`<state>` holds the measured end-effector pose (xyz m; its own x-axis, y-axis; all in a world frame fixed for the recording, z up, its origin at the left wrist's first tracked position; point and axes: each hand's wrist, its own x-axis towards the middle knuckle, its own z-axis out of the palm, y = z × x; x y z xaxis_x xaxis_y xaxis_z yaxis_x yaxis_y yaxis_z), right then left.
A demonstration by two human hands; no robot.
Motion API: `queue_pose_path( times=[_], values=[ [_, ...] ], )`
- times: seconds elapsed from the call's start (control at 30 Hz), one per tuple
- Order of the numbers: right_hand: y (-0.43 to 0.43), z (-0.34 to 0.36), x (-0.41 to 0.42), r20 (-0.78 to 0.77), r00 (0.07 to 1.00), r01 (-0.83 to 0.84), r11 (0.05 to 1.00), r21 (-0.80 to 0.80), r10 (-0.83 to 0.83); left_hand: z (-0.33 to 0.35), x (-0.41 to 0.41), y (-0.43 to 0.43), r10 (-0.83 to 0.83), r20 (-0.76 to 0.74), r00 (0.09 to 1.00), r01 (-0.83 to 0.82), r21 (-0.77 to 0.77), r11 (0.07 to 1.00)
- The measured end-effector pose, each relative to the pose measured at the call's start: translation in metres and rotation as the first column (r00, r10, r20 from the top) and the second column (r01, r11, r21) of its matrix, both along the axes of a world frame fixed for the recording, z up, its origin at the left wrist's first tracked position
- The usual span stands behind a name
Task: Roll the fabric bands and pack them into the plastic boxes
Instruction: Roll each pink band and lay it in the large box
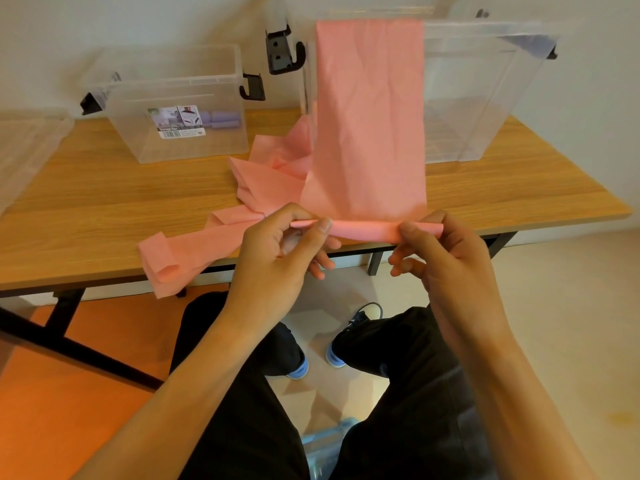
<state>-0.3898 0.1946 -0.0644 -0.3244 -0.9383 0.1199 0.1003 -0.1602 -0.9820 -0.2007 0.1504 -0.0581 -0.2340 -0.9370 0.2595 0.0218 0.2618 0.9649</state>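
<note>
**Both hands pinching rolled end of pink band**

L hand (pixel 277 247) & R hand (pixel 446 251) each pinch one end of the thin roll (pixel 363 230) at the near end of the pink band (pixel 370 116), thumb & fingers curled round it. They sit just off the worktop's (pixel 104 188) near edge, above the lap. From the roll the band runs flat up the front of the big clear box (pixel 485 98), back R, to its rim. Bunched pink fabric (pixel 277 174) lies on the worktop just left of it, w/ one loose end hanging over the near edge; can't tell if it's the same band. Smaller clear box (pixel 180 143) stands back L w/ purple rolls (pixel 225 119) inside.
</note>
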Motion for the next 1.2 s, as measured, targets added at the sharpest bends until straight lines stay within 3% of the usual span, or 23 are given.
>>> queue_pose_path(
  times=[0.2, 0.33, 0.47, 0.8, 1.03, 1.2],
  values=[
    [-0.003, 0.001, 0.001, 0.024, 0.999, 0.032, 0.999, -0.031, -0.032, 0.002, -0.002, -0.002, 0.036, -0.016, 0.999, -0.036, -0.009, 0.999],
    [-0.001, 0.003, -0.002, -0.046, 0.999, -0.019, 0.999, -0.043, 0.017, 0.003, -0.001, -0.001, 0.041, -0.081, 0.996, -0.044, -0.028, 0.999],
    [0.002, 0.005, -0.005, -0.035, 0.996, -0.085, 0.995, -0.055, 0.083, 0.003, 0.002, -0.002, 0.013, 0.008, 1.000, -0.013, -0.098, 0.995],
    [0.000, 0.006, -0.007, -0.088, 0.993, -0.081, 0.996, -0.041, 0.077, 0.008, 0.002, 0.000, -0.005, -0.031, 1.000, 0.005, -0.026, 1.000],
    [-0.001, 0.011, -0.010, -0.043, 0.988, -0.146, 0.989, 0.022, 0.146, 0.009, 0.001, 0.001, -0.064, -0.076, 0.995, 0.070, 0.078, 0.994],
    [-0.008, 0.011, -0.010, -0.042, 0.996, -0.079, 0.997, 0.001, 0.079, 0.006, -0.003, -0.004, -0.088, -0.062, 0.994, 0.090, 0.032, 0.995]
  ],
)
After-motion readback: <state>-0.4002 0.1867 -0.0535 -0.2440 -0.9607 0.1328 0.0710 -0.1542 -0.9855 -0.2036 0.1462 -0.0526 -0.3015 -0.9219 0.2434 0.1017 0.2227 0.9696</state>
